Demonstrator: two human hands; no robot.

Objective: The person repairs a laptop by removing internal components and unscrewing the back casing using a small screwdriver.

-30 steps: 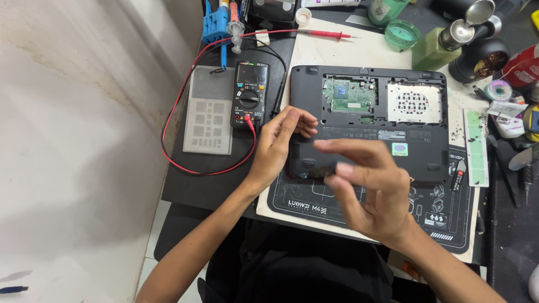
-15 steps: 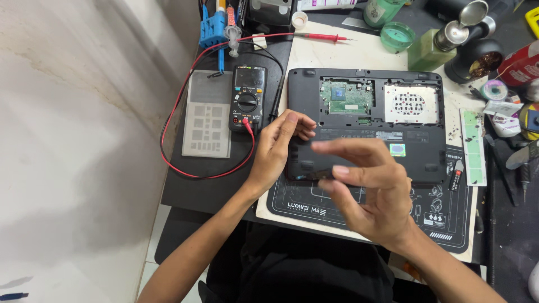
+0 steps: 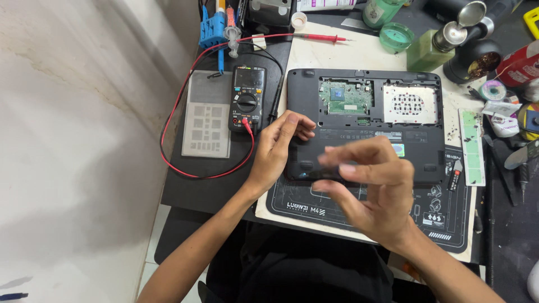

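Observation:
A black laptop point(image 3: 415, 143) lies upside down on a dark work mat point(image 3: 449, 219), its bottom cover off and a green circuit board point(image 3: 343, 96) exposed. My left hand point(image 3: 278, 148) grips the laptop's left edge with curled fingers. Over the front edge hovers my right hand point(image 3: 376, 191), blurred, with thumb and fingers drawn close together around a dark strip. Whether that strip is a loose part or the laptop's own edge cannot be told.
A black multimeter point(image 3: 247, 98) with red and black leads lies left of the laptop, beside a grey stencil plate point(image 3: 208, 115). A red probe point(image 3: 320, 37), green bottles point(image 3: 426, 50), a green strip point(image 3: 470, 146) and several tools crowd the back and right.
My right hand has slid a little toward the laptop's front edge and its fingers have spread flatter. The left hand stays on the left edge.

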